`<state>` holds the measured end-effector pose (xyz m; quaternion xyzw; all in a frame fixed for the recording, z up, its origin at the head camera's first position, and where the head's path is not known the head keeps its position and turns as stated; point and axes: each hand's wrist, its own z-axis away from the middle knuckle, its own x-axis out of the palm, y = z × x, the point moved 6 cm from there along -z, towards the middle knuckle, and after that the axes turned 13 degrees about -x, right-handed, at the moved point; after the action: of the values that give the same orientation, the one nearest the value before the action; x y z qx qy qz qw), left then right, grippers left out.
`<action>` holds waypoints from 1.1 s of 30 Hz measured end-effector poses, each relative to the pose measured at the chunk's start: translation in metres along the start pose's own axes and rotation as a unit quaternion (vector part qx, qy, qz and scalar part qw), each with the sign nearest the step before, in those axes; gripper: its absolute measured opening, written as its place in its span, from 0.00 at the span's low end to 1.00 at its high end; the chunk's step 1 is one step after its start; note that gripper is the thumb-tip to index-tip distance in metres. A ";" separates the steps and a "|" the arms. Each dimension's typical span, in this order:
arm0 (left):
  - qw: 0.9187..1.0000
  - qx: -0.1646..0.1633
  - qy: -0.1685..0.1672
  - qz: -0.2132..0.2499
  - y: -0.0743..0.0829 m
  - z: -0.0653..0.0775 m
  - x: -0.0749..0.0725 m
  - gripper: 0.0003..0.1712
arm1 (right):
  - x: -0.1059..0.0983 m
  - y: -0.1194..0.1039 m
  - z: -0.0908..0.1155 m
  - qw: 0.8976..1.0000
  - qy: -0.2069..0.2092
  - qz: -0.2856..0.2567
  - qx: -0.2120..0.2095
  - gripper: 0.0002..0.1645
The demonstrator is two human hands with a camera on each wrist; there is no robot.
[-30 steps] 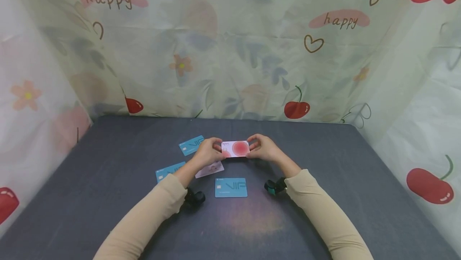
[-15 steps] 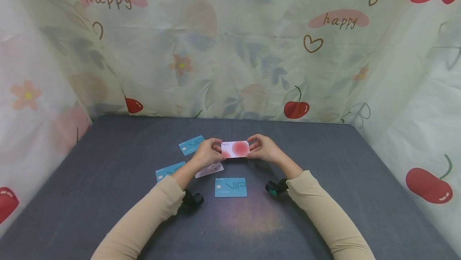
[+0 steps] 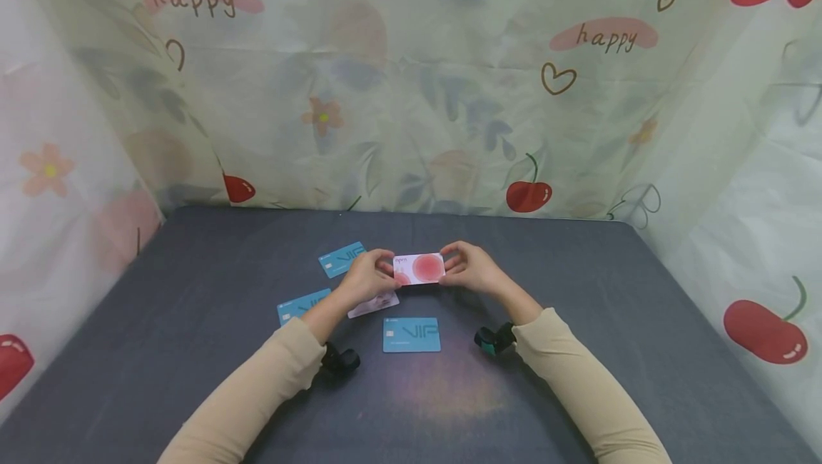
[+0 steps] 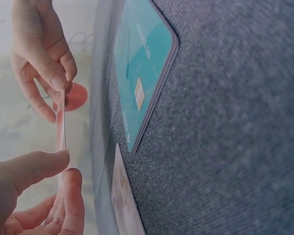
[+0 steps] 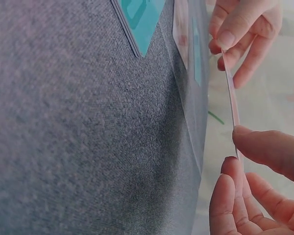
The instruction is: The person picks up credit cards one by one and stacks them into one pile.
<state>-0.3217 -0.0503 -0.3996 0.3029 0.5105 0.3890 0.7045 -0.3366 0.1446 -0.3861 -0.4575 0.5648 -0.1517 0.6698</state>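
Pink and white, the card was held above the surface, toward its far edge, the left hand and right hand each pinching one end between thumb and fingers. Too light or uneven a pinch might have dropped it onto the pale card or the blue stack, farther from that edge. No container showed.

Card: pale pink, red disc printed on right half; pinched at both short ends, long sides crosswise, raised above the table.
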 end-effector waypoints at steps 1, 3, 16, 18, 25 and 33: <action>1.000 -0.001 -0.001 0.001 0.000 0.000 0.000 0.33 | 0.000 0.000 0.000 1.000 0.001 -0.001 -0.001 0.31; 1.000 0.000 -0.002 0.001 -0.001 0.000 0.000 0.34 | 0.000 0.000 0.001 1.000 0.000 -0.002 -0.008 0.31; 1.000 0.011 -0.014 -0.004 -0.005 0.008 -0.002 0.33 | 0.003 -0.005 0.007 1.000 -0.001 -0.006 -0.016 0.31; 1.000 0.013 -0.014 -0.007 -0.006 0.009 -0.003 0.33 | 0.004 -0.006 0.008 1.000 0.000 -0.008 -0.019 0.31; 1.000 0.015 -0.011 -0.004 -0.008 0.013 -0.004 0.32 | 0.007 -0.008 0.011 1.000 -0.004 -0.006 -0.030 0.31; 0.999 0.034 0.001 -0.020 -0.011 0.018 -0.004 0.32 | 0.010 -0.009 0.014 0.999 -0.008 -0.008 -0.031 0.31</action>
<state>-0.3025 -0.0599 -0.4009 0.3162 0.5302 0.3579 0.7005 -0.3181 0.1383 -0.3863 -0.4838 0.5599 -0.1363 0.6587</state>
